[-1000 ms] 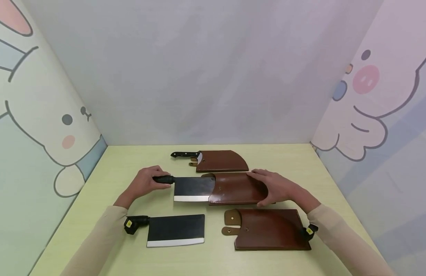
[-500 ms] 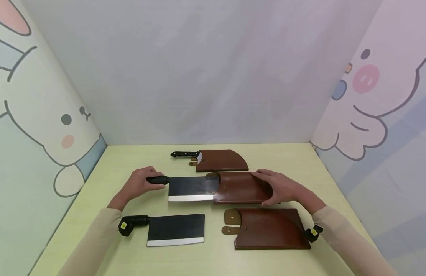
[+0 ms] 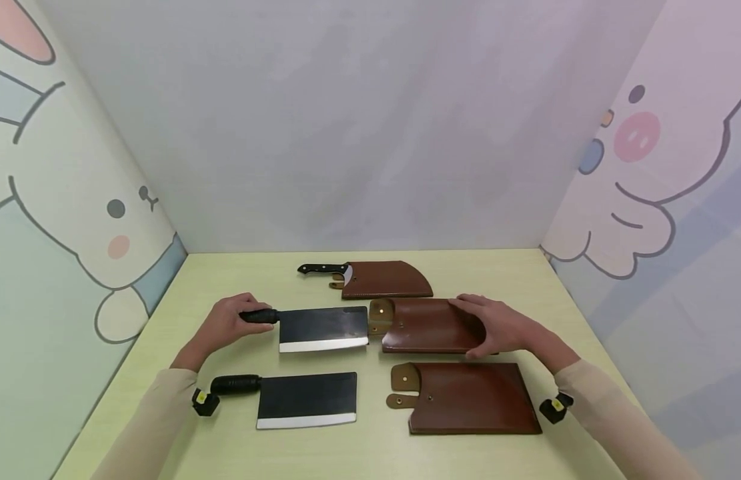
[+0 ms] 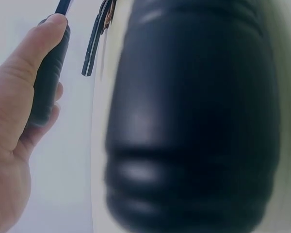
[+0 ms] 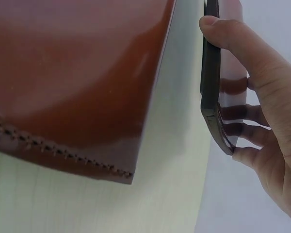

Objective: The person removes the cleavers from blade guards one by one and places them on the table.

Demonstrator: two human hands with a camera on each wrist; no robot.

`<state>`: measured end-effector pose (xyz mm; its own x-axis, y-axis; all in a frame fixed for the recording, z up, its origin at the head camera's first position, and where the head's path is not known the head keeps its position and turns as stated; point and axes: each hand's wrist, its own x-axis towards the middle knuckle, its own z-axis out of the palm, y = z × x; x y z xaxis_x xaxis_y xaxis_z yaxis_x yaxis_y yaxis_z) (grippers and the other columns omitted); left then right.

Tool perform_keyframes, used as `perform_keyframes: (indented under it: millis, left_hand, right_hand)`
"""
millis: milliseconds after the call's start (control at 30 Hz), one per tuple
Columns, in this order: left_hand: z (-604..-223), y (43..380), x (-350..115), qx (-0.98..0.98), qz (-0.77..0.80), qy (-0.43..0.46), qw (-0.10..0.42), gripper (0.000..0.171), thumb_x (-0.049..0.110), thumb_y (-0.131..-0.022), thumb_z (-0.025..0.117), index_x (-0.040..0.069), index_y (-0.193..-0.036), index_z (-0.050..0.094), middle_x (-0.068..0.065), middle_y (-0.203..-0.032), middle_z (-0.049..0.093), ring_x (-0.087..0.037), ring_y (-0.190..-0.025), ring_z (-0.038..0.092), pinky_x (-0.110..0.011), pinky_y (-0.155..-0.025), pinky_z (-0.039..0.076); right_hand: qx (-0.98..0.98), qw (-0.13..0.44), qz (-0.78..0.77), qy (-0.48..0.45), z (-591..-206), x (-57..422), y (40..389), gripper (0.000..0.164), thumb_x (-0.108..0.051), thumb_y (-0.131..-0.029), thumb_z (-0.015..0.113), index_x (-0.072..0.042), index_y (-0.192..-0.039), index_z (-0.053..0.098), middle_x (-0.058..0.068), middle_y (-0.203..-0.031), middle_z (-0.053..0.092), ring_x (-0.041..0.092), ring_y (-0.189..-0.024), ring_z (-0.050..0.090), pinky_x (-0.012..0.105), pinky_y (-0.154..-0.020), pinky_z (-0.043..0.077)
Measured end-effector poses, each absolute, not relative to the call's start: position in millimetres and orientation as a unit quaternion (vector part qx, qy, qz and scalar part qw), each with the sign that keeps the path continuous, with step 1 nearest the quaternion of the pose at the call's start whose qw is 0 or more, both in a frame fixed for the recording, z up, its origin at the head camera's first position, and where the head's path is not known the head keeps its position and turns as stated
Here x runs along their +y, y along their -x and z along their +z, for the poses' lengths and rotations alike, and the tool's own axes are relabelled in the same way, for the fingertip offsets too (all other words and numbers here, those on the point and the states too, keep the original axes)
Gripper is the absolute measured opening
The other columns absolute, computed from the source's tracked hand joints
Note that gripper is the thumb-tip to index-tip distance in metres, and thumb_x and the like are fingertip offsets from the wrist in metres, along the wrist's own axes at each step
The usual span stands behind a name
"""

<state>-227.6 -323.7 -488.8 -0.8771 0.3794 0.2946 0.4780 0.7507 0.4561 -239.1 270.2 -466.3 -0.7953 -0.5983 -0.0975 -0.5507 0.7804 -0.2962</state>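
My left hand [image 3: 217, 328] grips the black handle of a cleaver [image 3: 323, 328], thumb along the handle [image 4: 49, 82] in the left wrist view. The dark blade, bright along its lower edge, lies fully outside a brown leather sheath [image 3: 427, 327]. Its square end comes right up to the tan snap straps [image 3: 381, 311] at the sheath's mouth. Around the sheath's right end my right hand [image 3: 503, 327] holds on, thumb at the near edge and fingers along the far one. The right wrist view shows the thumb pressing the sheath's dark edge [image 5: 211, 73].
Nearer me lie a second cleaver [image 3: 307, 401] and a second brown sheath [image 3: 475, 400] with its straps out. Behind, a black-handled knife [image 3: 323, 269] sits in a curved brown sheath [image 3: 387, 280]. A pale wall [image 3: 364, 133] rises at the table's back edge.
My left hand has drawn the cleaver leftward, and its blade has come out of the sheath. The right hand and sheath have shifted slightly right, uncovering the straps.
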Motion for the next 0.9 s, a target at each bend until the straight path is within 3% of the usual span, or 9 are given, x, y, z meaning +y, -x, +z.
perform_keyframes:
  millis: [900]
  left_hand:
    - [-493,225,-341,-0.935,-0.262,0.227,0.074,0.039,0.038,-0.080,0.089,0.015,-0.110,0.081,0.011,-0.088,0.061,-0.007,-0.070,0.051,-0.025,-0.062,0.044]
  right_hand:
    - [0.941,0.103,-0.123,0.297,-477,291,247,0.109,-0.058,-0.068,0.090,-0.021,-0.158,0.040,0.017,-0.158,0.040,0.045,-0.137,0.047,0.062,-0.100,0.046]
